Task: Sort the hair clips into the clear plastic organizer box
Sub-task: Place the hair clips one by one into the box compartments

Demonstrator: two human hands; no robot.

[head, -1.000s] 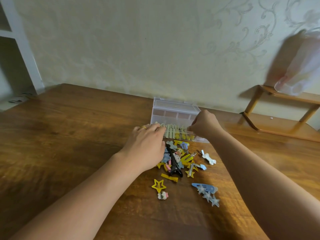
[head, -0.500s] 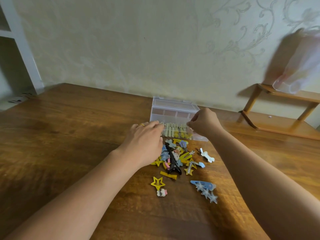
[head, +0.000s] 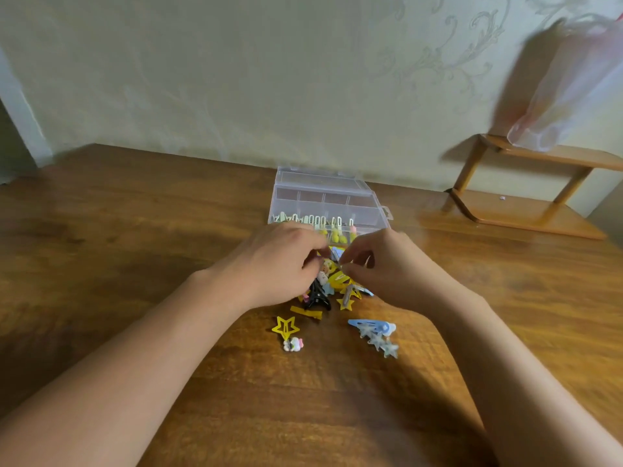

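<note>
The clear plastic organizer box (head: pixel 326 199) stands open at the back of the wooden table (head: pixel 135 251). A row of pale green and yellow clips (head: pixel 332 227) sits along its front edge. In front of it lies a pile of hair clips (head: pixel 337 281), with a black claw clip (head: pixel 317 298) among them. My left hand (head: pixel 279 264) rests curled on the pile's left side, its fingertips hidden. From the right, my right hand (head: pixel 384 264) pinches a small clip (head: pixel 340 264) at the top of the pile. A yellow star clip (head: pixel 285 326) and a blue clip with stars (head: pixel 372 328) lie nearer to me.
A small white and pink clip (head: pixel 293 344) lies below the yellow star. A low wooden shelf (head: pixel 526 210) stands at the right by the wall, with a translucent plastic bag (head: pixel 573 85) above it. A white frame (head: pixel 20 129) is at the far left.
My right hand has come back from the box's front edge down to the pile. My left hand has shifted slightly right over the pile. The view has tilted down a little.
</note>
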